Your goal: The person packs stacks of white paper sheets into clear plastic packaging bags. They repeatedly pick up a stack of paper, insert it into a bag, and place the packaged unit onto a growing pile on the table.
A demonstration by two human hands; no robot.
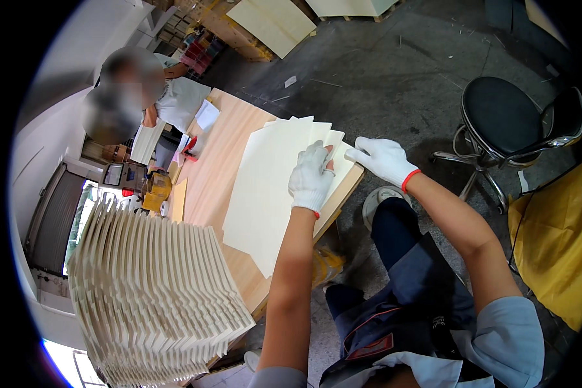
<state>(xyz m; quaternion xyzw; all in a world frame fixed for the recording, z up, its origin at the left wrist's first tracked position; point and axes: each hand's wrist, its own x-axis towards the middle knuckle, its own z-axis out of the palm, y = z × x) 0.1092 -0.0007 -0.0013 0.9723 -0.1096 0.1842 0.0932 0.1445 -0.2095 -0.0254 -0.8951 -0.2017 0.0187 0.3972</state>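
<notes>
A fanned stack of flat cream-white boards (pixel 258 187) lies on a wood-grain table, its corners overlapping unevenly at the far end. My left hand (pixel 311 176), in a white knit glove with a red cuff and some bare fingertips, rests flat on the upper boards near their right side. Its fingers are stretched out. My right hand (pixel 383 160), gloved the same way, is at the right corner of the stack, by the table's edge. Its thumb and fingers are apart, with the thumb at the board corner; I cannot see a grip on a board.
A tall pile of wavy-edged cream boards (pixel 155 291) stands left on the table (pixel 200 168). Beyond it are a yellow tape dispenser (pixel 156 189), a red tool (pixel 190 147) and another person (pixel 181 97). A black wheeled stool (pixel 501 119) and yellow cloth (pixel 556 233) are at right.
</notes>
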